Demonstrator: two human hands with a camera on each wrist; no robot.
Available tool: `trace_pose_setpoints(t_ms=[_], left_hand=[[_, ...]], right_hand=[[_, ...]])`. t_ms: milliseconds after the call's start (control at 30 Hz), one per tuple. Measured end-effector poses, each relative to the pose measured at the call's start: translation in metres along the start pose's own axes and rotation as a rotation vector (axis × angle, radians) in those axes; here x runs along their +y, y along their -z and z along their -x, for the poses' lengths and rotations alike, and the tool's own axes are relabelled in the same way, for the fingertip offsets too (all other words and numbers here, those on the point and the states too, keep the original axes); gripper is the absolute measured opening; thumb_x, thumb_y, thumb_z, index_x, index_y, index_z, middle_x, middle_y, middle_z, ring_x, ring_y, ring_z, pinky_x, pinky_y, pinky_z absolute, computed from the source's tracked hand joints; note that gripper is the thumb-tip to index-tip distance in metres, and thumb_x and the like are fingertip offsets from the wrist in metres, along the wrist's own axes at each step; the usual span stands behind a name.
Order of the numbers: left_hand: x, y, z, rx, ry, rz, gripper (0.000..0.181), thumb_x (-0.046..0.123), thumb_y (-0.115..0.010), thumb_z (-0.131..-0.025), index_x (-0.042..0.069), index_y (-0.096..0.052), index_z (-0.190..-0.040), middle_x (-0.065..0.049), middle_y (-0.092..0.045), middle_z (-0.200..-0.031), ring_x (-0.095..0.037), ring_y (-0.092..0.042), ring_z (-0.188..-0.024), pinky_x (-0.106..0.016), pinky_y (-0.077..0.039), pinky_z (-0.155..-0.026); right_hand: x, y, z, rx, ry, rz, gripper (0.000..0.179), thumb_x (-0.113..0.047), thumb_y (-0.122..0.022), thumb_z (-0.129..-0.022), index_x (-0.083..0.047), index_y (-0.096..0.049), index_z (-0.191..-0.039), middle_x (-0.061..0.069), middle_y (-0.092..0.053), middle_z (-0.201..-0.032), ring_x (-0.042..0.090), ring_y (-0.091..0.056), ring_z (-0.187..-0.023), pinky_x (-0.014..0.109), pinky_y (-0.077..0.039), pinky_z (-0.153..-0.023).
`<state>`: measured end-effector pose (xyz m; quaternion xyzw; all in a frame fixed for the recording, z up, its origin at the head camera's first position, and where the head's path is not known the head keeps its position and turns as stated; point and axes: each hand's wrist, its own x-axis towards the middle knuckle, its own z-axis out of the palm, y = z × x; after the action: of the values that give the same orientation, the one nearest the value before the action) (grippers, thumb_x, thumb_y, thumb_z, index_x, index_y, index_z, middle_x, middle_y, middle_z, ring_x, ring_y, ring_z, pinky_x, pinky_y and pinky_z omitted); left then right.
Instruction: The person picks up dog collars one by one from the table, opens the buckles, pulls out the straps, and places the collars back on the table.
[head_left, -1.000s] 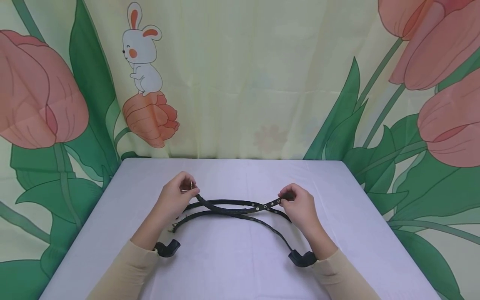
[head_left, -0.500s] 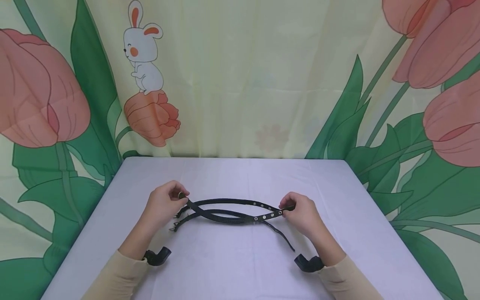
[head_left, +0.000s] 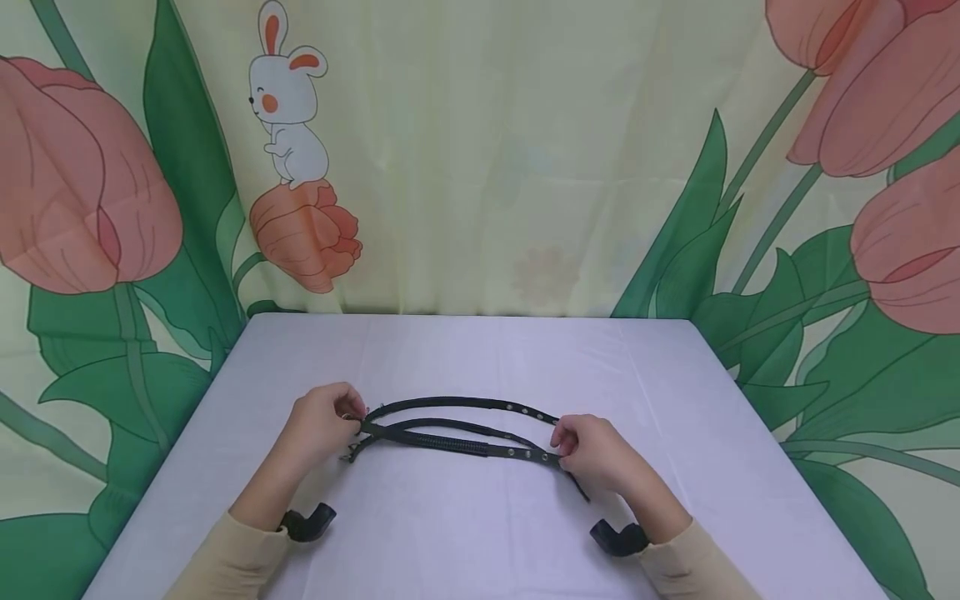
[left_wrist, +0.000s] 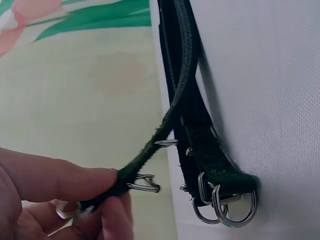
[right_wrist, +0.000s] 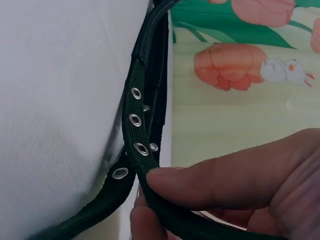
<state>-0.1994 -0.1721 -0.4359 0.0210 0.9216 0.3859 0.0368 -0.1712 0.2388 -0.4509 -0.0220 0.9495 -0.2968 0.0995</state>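
Observation:
Three dark collars with metal eyelets lie across the table's middle in the head view. My left hand (head_left: 318, 421) pinches the buckle end of the nearest collar (head_left: 450, 444) between thumb and fingers. At its eyelet end, my right hand (head_left: 596, 450) pinches the strap, thumb on top. The back collar (head_left: 450, 402) and the middle collar (head_left: 457, 424) bow away from me behind it. In the left wrist view, the held end carries a metal prong buckle (left_wrist: 144, 187), beside another collar's D-ring (left_wrist: 245, 215). The right wrist view shows eyelets (right_wrist: 135, 120) just past my thumb.
A white cloth covers the table (head_left: 450, 533). Behind it hangs a curtain (head_left: 480, 167) printed with tulips and a rabbit. Black wrist camera mounts (head_left: 309, 523) sit at both sleeves.
Both hands have come down and toward me with the held collar. It crossed over the others before; now it lies in front of them, its ends still overlapping theirs.

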Motion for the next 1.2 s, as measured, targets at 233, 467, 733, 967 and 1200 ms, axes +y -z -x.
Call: trace_pose_setpoints(t_ms=[233,467,733,967,1200], left_hand=[[-0.001,0.002,0.004,-0.13,0.037,-0.07,0.03,-0.011,-0.065,-0.079,0.003,-0.073,-0.105,-0.008,-0.073,-0.099,-0.024,-0.065,-0.09,-0.035,-0.055,-0.071],[-0.006,-0.002,0.009,-0.241,0.059,-0.056,0.034,-0.015,-0.071,-0.076,0.002,-0.071,-0.107,-0.008,-0.075,-0.097,-0.022,-0.067,-0.087,-0.034,-0.058,-0.069],[-0.009,-0.006,0.011,-0.287,0.037,-0.053,0.054,-0.017,-0.07,-0.074,-0.001,-0.071,-0.125,-0.011,-0.078,-0.11,-0.027,-0.07,-0.102,-0.033,-0.057,-0.07],[-0.005,-0.006,0.014,-0.254,0.022,-0.129,0.054,-0.014,-0.076,-0.072,0.003,-0.074,-0.123,-0.009,-0.077,-0.113,-0.033,-0.07,-0.114,-0.046,-0.059,-0.086],[-0.006,-0.003,0.012,-0.252,0.013,-0.12,0.042,-0.007,-0.078,-0.079,0.006,-0.075,-0.12,-0.004,-0.076,-0.105,-0.024,-0.07,-0.103,-0.043,-0.059,-0.083]], right_hand=[[-0.005,-0.001,0.007,-0.049,0.022,0.021,0.03,0.011,-0.076,-0.079,-0.014,-0.072,-0.094,0.0,-0.063,-0.079,0.016,-0.059,-0.071,0.031,-0.05,-0.063],[-0.009,-0.001,0.008,-0.064,-0.033,0.022,0.033,0.01,-0.076,-0.078,-0.014,-0.075,-0.102,0.0,-0.069,-0.086,0.017,-0.063,-0.072,0.03,-0.054,-0.06],[-0.008,0.004,0.009,-0.087,-0.053,0.034,0.046,0.007,-0.079,-0.082,-0.014,-0.075,-0.123,-0.002,-0.079,-0.096,0.015,-0.071,-0.087,0.035,-0.058,-0.072],[-0.004,0.002,0.008,-0.062,-0.018,0.072,0.046,0.007,-0.079,-0.08,-0.016,-0.076,-0.119,-0.005,-0.081,-0.099,0.016,-0.071,-0.099,0.042,-0.058,-0.086],[-0.001,0.003,0.007,-0.044,-0.018,0.028,0.051,0.006,-0.076,-0.082,-0.017,-0.073,-0.127,-0.008,-0.08,-0.098,0.015,-0.069,-0.099,0.037,-0.055,-0.083]])
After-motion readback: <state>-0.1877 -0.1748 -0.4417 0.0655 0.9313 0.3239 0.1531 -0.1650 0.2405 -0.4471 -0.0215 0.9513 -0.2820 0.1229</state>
